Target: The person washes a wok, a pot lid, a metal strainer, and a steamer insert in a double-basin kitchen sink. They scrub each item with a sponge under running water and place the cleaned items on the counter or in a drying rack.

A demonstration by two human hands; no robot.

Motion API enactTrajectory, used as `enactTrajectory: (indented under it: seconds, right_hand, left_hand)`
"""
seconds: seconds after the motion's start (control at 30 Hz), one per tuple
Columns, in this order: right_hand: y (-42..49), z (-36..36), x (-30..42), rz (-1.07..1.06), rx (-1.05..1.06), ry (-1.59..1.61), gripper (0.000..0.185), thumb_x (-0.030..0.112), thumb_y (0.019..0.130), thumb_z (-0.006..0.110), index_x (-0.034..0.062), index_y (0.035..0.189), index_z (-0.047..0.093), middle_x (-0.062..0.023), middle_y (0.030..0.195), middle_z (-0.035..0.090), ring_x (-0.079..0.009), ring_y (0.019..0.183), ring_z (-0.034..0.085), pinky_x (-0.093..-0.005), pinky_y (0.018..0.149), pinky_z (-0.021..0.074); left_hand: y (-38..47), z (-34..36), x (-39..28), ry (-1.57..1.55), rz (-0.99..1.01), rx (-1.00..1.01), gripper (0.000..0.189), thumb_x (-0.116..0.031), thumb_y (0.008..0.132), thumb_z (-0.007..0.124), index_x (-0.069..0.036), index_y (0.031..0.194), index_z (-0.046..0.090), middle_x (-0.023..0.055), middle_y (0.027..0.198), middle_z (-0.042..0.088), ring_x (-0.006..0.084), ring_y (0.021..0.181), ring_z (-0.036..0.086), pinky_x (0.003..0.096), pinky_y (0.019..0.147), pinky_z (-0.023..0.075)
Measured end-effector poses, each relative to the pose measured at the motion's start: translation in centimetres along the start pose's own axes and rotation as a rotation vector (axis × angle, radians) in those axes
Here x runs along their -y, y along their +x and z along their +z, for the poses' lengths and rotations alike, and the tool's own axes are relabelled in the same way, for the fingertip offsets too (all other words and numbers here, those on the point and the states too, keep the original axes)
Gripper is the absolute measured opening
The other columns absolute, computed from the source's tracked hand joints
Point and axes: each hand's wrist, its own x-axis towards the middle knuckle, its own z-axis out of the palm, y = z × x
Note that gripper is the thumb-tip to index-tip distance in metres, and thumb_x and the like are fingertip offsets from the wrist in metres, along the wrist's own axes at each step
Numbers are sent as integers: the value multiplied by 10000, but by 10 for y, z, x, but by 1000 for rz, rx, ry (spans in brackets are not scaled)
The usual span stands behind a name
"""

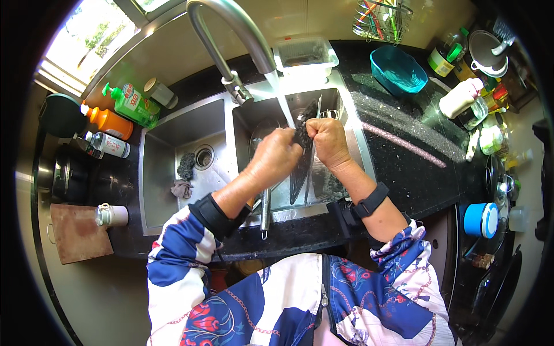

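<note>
Both hands are over the right basin [242, 116] of a double steel sink, under water running from a gooseneck faucet [249, 28]. A dark, speckled, wet piece of scrubbing material [303, 129] runs between the two fists; its exact kind is unclear. My left hand [279, 153], slightly blurred, is closed at its left side. On its other side my right hand [327, 140] is clenched, thumb uppermost. Below them a dark, thin-edged vessel [298, 184] stands tilted in the basin, partly hidden. A steel utensil handle [265, 214] with a hanging loop lies across the sink's front rim.
A dark scourer [186, 166] and grey rag [181, 189] lie by the left basin's drain. Soap and drink bottles [110, 123] line the left counter. Behind the sink sits a clear plastic container [305, 56]; a teal basin [398, 70] stands further right.
</note>
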Motion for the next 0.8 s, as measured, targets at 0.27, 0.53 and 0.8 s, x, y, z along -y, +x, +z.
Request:
enactTrajectory:
  seconds: [0.27, 0.53, 0.8]
  right_hand:
    - [-8, -7, 11, 20, -151, 185, 60, 23, 659, 429, 16, 609, 396, -125, 526, 414, -231, 463, 412, -314, 462, 340]
    - [-13, -38, 18, 116, -87, 210, 49, 34, 704, 424, 30, 752, 434, -141, 580, 469, -230, 531, 515, -336, 501, 370]
    - [-5, -88, 4, 388, 59, 462, 280, -11, 705, 359, 27, 909, 547, -69, 537, 521, -64, 351, 380, -178, 315, 270]
  left_hand:
    - [-22, 13, -24, -182, 244, -185, 282, -67, 712, 448, 27, 972, 503, 137, 847, 466, 240, 721, 475, 311, 644, 400]
    - [-22, 38, -45, -101, 258, -199, 445, 44, 661, 466, 21, 1102, 410, 165, 992, 435, 279, 874, 474, 311, 722, 415]
    - [-24, 28, -69, 136, 465, -226, 306, 36, 682, 505, 26, 986, 481, 192, 920, 520, 357, 811, 535, 369, 681, 462]
